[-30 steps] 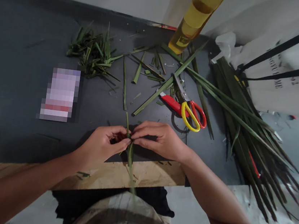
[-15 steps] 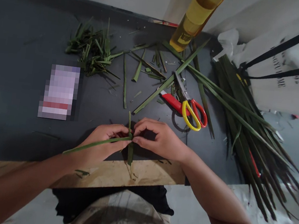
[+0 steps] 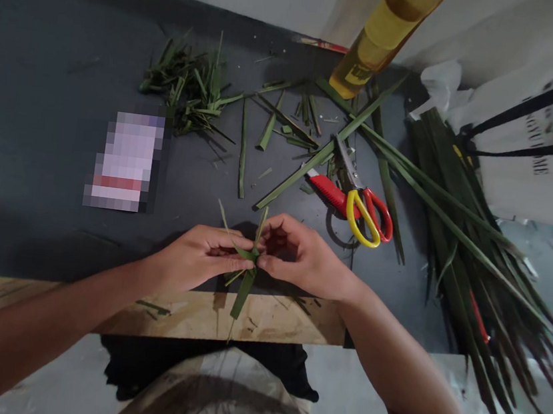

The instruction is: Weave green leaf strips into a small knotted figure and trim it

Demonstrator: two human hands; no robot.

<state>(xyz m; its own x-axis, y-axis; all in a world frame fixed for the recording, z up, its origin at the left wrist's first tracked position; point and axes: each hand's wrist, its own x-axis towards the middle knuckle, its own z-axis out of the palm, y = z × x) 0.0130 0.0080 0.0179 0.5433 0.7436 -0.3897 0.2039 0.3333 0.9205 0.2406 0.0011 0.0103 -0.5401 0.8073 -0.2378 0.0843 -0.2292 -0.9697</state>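
Between my two hands is a small folded piece of green leaf strips (image 3: 244, 290), its ends sticking out upward, to the left and down toward me. My left hand (image 3: 200, 255) pinches it from the left, thumb in front and fingers behind. From the other side, the fingertips and thumb of my right hand (image 3: 296, 253) close on its centre. The fingers partly hide the folds in the middle. Just beyond my right hand lie scissors (image 3: 364, 211) with one yellow and one red handle, over a red utility knife (image 3: 329, 192).
A heap of leaf scraps (image 3: 190, 86) and a pixelated rectangle (image 3: 126, 158) are at the left. Loose strips (image 3: 295, 176) lie mid-table. A yellow bottle (image 3: 371, 51) stands at the back. Long leaves (image 3: 456, 222) and a white bag (image 3: 542, 132) fill the right. The wooden edge (image 3: 167, 314) is nearest me.
The long strip that stretched left over my left wrist now shows as shorter ends near my fingers, and the folded piece is turned. The view has shifted slightly left.
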